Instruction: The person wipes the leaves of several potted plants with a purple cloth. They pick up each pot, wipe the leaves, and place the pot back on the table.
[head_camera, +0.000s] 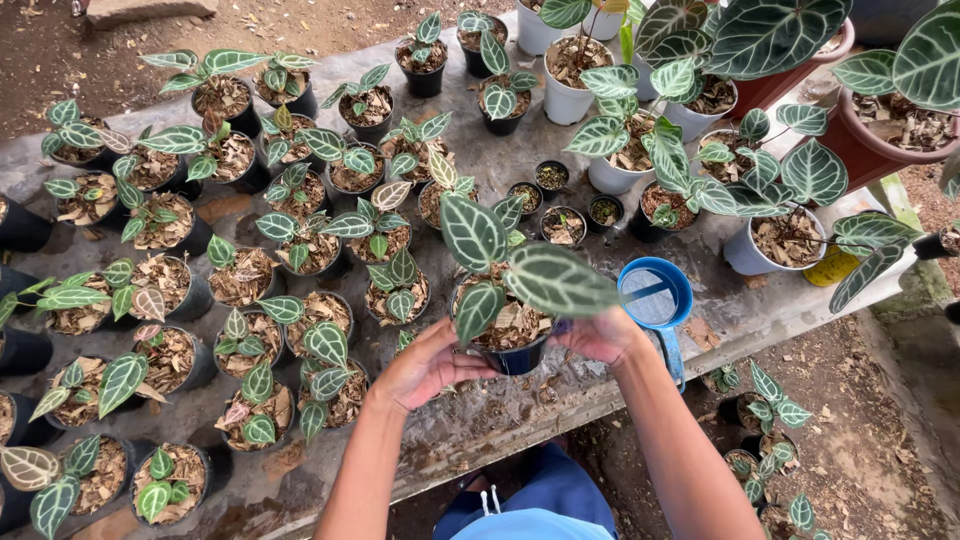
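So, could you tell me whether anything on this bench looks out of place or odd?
Only the blue scoop, a lone tool among the pots, lying by the right hand. Both hands, left hand too, grip the dark pot, upright.

plant nursery, outdoors | rows of small potted plants (300, 250) | concrete bench (520, 150) | dirt ground (330, 20)

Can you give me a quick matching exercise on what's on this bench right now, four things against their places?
Things:
1. blue scoop
2. left hand
3. white pots
4. three tiny black pots

Places:
A. far end of the bench
B. beside the right hand, on the bench
C. gripping the held black pot from the left
D. mid-bench, holding no leafy plant

Pairs: 1-B, 2-C, 3-A, 4-D
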